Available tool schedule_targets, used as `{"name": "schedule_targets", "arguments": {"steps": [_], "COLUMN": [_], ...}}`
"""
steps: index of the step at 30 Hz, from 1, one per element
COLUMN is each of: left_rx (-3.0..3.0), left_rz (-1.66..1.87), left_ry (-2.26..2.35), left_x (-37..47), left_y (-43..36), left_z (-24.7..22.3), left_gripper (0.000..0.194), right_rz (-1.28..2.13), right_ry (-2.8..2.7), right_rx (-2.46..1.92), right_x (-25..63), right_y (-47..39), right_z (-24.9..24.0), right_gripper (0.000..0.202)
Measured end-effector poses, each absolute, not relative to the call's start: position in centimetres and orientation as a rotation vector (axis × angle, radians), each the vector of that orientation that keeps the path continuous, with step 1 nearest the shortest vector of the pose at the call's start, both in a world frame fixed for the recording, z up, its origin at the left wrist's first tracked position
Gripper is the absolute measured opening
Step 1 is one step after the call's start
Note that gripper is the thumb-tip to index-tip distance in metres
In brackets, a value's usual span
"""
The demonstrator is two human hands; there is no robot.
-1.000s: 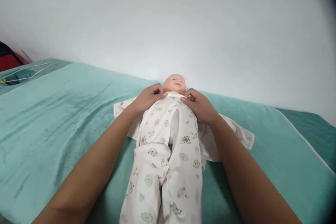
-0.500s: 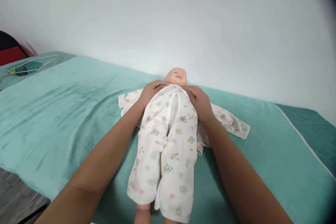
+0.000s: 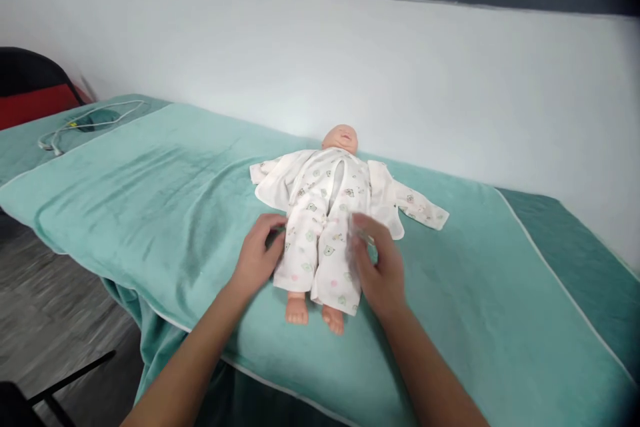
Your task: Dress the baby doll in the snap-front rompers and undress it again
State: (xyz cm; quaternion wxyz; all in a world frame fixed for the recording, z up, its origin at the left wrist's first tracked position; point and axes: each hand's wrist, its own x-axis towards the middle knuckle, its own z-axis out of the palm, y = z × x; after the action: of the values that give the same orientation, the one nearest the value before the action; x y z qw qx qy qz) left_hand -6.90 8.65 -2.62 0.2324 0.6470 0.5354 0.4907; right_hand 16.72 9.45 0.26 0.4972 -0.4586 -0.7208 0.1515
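My left hand (image 3: 257,253) is at the outer edge of the patterned trousers (image 3: 304,233), thumb and fingers parted, tips right at the cloth, and I can't tell whether any of it is caught between them. Over on the other leg, my right hand (image 3: 383,267) is loose, fingers bent and blurred, thumb well away from them, gripping nothing that I can see. Between my hands is the doll (image 3: 341,138), flat on its back, head towards the wall (image 3: 225,47), bare feet (image 3: 297,311) poking out of the hems towards me. The trousers reach right up its chest, their slit gaping down the front! Out to both sides spreads the white shirt (image 3: 384,190), sleeves flung wide. All of it lies on the pale green blanket (image 3: 475,293), rucked up to the left. Farther left there's a white cable (image 3: 58,150), then a red-and-black chair (image 3: 37,103) by the wall.
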Motion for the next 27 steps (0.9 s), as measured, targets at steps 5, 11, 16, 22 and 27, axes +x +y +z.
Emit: {"name": "schedule_targets", "arguments": {"steps": [5,11,16,22,27], "left_rx": [1.935,1.998,1.817,1.705,1.646], "left_rz": [1.108,1.108,1.18,1.266,1.288], "left_ry": [1.462,1.464,1.332,1.2,1.219], "left_x": [-7.2,-7.1,-6.7,-6.9,-7.1], "left_y": [2.4,2.2,1.6,0.3,-0.7], "left_z": [-4.1,-4.1,-3.2,-2.6,-1.8], "left_gripper": [0.044,0.02,0.012,0.012,0.011], "right_rz": [0.552,0.245,0.077,0.196,0.277], "right_ry": [-1.853,-2.043,-2.06,-2.11,-2.042], "right_rx": [-1.035,-1.23,-1.396,-1.242,-1.277], "right_x": [15.3,12.5,10.7,10.4,10.6], "right_y": [1.6,-0.5,0.3,0.0,-0.6], "right_z": [-1.4,-1.6,0.2,2.1,1.9], "right_gripper": [0.035,0.047,0.024,0.014,0.013]}}
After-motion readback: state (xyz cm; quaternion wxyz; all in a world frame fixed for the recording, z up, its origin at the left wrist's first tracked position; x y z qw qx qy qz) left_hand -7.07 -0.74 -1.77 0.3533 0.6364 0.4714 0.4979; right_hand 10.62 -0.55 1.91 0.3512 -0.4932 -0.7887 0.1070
